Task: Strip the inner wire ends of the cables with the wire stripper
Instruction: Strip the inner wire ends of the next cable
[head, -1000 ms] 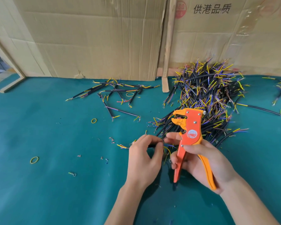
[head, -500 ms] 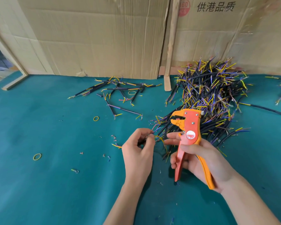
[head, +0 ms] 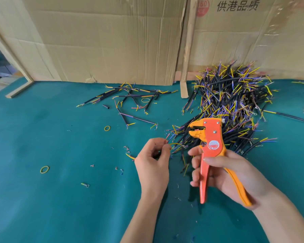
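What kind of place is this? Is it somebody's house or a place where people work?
Probably a small workshop, not a home. A big pile of cut cables lies on a teal-covered table, flattened cardboard boxes stand behind it, and the right hand holds an orange wire stripper.

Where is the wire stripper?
In the head view, right of centre: the right hand grips the wire stripper, just in front of the cable pile.
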`<action>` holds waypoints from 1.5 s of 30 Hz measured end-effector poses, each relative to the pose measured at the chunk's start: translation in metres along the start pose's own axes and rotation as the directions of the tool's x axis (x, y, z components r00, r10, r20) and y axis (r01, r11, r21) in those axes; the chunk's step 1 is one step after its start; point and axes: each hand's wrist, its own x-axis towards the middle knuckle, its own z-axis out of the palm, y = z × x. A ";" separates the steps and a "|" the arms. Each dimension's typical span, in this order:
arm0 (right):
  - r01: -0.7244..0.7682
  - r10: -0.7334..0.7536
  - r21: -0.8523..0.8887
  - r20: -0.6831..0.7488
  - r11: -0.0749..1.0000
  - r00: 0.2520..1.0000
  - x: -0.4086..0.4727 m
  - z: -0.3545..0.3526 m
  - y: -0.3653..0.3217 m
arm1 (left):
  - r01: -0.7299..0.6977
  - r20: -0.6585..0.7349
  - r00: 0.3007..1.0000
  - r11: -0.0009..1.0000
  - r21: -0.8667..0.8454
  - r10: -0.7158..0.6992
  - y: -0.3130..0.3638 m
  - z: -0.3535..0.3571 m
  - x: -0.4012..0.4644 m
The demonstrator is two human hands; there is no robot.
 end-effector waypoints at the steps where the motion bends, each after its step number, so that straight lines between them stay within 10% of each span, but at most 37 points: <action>1: -0.020 0.020 0.009 0.031 1.000 0.999 -0.001 0.000 -0.001 | -0.012 -0.001 1.000 1.000 0.018 0.012 0.000 0.001 -0.001; 39: -0.079 0.065 -0.085 -0.152 0.993 0.986 0.009 0.029 0.024 | -0.134 -0.004 0.990 0.962 0.237 0.139 -0.002 0.004 -0.004; 45: -0.037 0.037 0.032 0.008 0.999 0.999 0.005 0.026 0.018 | -0.126 0.039 0.992 0.968 0.219 0.121 -0.003 0.003 -0.003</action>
